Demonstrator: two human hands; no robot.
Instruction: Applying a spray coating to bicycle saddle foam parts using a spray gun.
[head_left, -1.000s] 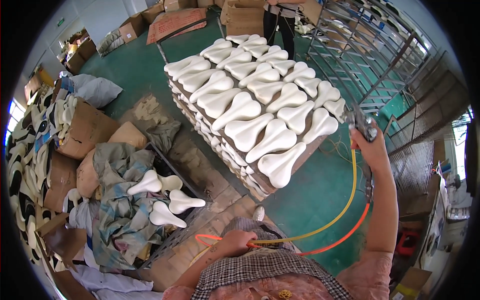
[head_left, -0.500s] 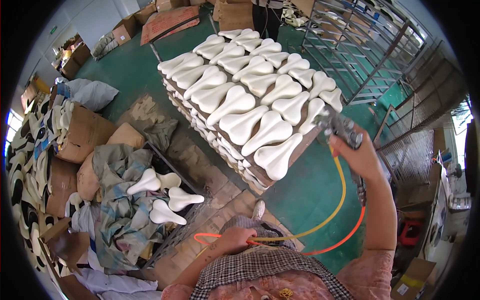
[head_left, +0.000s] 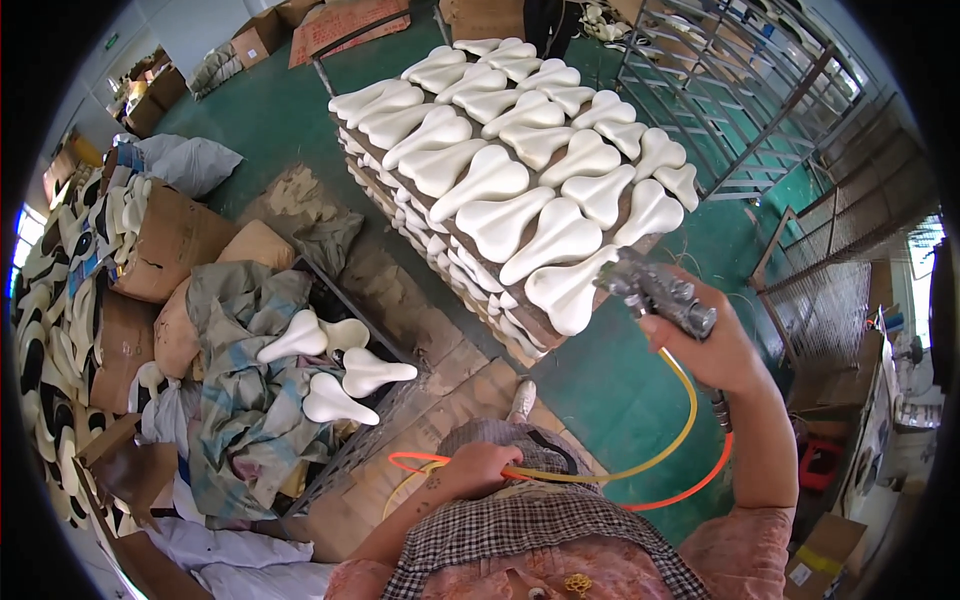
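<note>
My right hand (head_left: 708, 340) is wrapped round a metal spray gun (head_left: 655, 290), its nozzle end pointing left at the near corner of a stacked load. A yellow hose (head_left: 688, 400) and an orange hose (head_left: 700, 485) trail from the gun. Near my waist, my left hand (head_left: 482, 467) is closed on both hoses where they loop. White bicycle saddle-shaped pads (head_left: 558, 240) lie in rows on a brown board on top of the stack, with more layers of pads beneath. The nearest pad (head_left: 570, 295) is just left of the gun's nozzle.
Several loose white saddle pads (head_left: 335, 400) lie on crumpled grey-green sheeting (head_left: 235, 370) in a crate to the left. Cardboard boxes (head_left: 180, 235) and piled pads stand beyond it. Metal racks (head_left: 735, 95) stand at the far right. Another person's dark-clothed legs (head_left: 550, 28) show behind the stack.
The spray gun and my right hand have moved down and left, toward the nearest pad. The stack sits slightly higher and farther right in view. My left hand still grips the hoses.
</note>
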